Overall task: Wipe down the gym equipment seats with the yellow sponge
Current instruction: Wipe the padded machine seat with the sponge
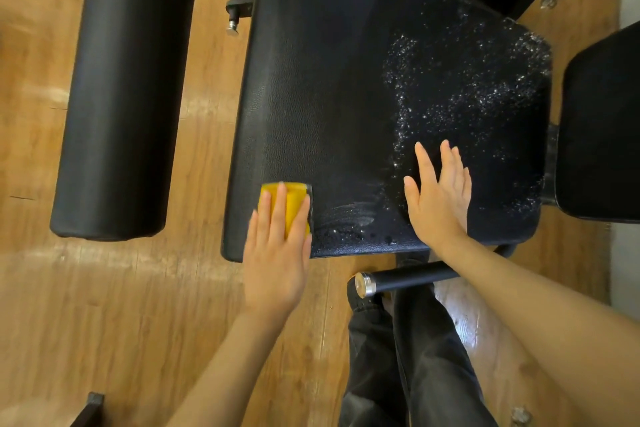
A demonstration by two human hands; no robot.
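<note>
I stood over a black padded seat point(346, 97), looking straight down at it. My left hand point(277, 253) pressed the yellow sponge point(294, 204) flat onto the near left corner of the seat, fingers point(266, 215) laid straight over its top, not curled round it. The sponge's long axis ran away from me, and a dark scouring layer showed along its right edge. My right hand point(440, 198) rested on the seat just to the right, fingers spread wide and holding nothing.

Between the two hands lay a streaky wet smear. Beyond my right hand, a wide patch of white foam droplets point(485, 90) covered the right half of the seat, reaching its far right edge. The left half looked dark and free of foam.

So the unwiped foam lay to the right of the sponge and further from me, with my open right hand sitting in the path. I judged the next stroke should carry the sponge rightward, and the right hand would need to lift clear.

A black roller pad point(121, 90) stood to the left, over a wooden floor point(104, 322).
</note>
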